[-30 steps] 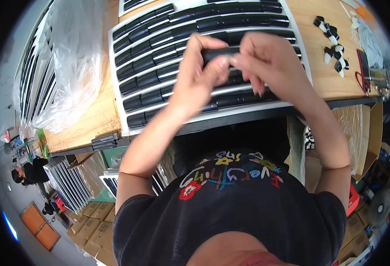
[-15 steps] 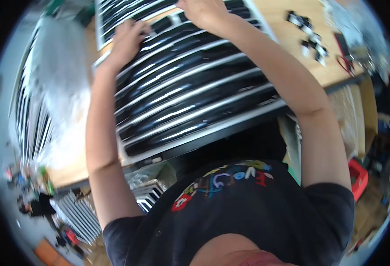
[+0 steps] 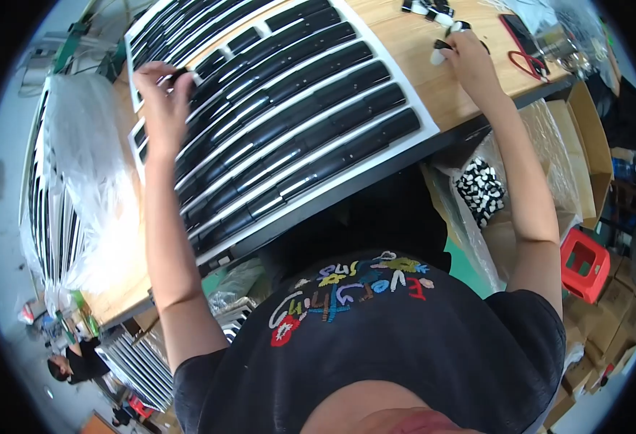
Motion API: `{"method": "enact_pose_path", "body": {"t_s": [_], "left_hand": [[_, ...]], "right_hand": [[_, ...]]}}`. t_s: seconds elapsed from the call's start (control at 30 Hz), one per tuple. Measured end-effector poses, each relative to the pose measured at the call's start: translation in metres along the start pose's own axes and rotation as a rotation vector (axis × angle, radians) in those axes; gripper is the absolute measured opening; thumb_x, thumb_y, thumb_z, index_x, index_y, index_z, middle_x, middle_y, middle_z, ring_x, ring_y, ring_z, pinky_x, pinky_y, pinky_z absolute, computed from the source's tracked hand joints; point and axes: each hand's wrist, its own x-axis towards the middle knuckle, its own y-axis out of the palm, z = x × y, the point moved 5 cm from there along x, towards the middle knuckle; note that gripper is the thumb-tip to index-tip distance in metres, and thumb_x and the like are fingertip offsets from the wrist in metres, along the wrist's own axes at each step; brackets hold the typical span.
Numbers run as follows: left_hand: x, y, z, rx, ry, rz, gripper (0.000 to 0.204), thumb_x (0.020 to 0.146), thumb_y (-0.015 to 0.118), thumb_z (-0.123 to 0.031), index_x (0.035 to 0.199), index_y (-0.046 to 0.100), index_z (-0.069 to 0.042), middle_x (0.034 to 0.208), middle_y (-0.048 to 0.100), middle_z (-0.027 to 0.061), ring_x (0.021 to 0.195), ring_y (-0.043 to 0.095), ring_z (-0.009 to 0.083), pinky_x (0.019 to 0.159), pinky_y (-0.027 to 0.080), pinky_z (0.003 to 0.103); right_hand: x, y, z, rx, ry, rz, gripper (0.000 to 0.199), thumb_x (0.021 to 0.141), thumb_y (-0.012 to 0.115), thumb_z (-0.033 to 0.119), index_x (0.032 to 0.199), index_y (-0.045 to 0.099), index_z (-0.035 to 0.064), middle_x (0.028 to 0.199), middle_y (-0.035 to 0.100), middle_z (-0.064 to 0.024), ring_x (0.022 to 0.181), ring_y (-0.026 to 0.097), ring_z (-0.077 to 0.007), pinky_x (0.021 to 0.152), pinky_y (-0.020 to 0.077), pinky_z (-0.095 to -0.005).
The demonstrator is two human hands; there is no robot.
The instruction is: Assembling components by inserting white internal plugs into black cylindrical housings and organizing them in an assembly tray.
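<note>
A white tray (image 3: pixel 428 121) lies on the wooden table, with rows of glossy black tube-like pieces (image 3: pixel 347 155) set in its grooves. Over the tray's left end is my left hand (image 3: pixel 162 101), thumb and fingers closed round a small black piece (image 3: pixel 180 74). My right hand (image 3: pixel 475 66) is beyond the tray's right edge, its fingertips pinched on a small black-and-white piece (image 3: pixel 439 52) at the tabletop. Another such piece (image 3: pixel 459 27) is by its knuckles, and several more (image 3: pixel 428 9) lie loose farther back.
A second filled tray (image 3: pixel 180 32) adjoins at the far left. Plastic film covers a stack of trays (image 3: pixel 79 173) at left. A phone (image 3: pixel 515 32), a red cord loop (image 3: pixel 526 64) and a metal container (image 3: pixel 555 43) sit back right. Below the edge stand a lined box of small pieces (image 3: pixel 481 189) and a red stool (image 3: pixel 584 264).
My right hand has moved from the tray's far side rightward to the loose pieces. My left hand has shifted left and nearer. The view has turned a little.
</note>
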Motion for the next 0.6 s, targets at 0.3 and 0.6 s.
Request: {"method": "enact_pose_path", "body": {"t_s": [0.3,0.6], "left_hand": [[-0.094,0.081,-0.134,-0.887,-0.424,0.153,0.024,0.099,0.060,-0.015,0.119,0.057,-0.002,0.098,0.071,0.0096,0.082,0.060,0.0088,0.067,0.043,0.021],[-0.095,0.067,-0.138,-0.957,-0.335,0.251,0.025,0.094,0.068,-0.015,0.112,0.054,-0.006,0.094,0.064,0.0026,0.072,0.052,0.0019,0.061,0.041,0.016]], "right_hand": [[-0.016,-0.041,0.182,0.900,0.256,0.397,0.020,0.097,0.062,0.019,0.083,0.055,0.0071,0.068,0.046,0.0065,0.061,0.039,-0.0009,0.055,0.0288,-0.0189],[-0.016,-0.049,0.226,0.774,0.027,0.518,0.021,0.100,0.058,0.016,0.084,0.050,0.0050,0.067,0.045,0.0044,0.061,0.036,-0.0023,0.054,0.0275,-0.0206]]}}
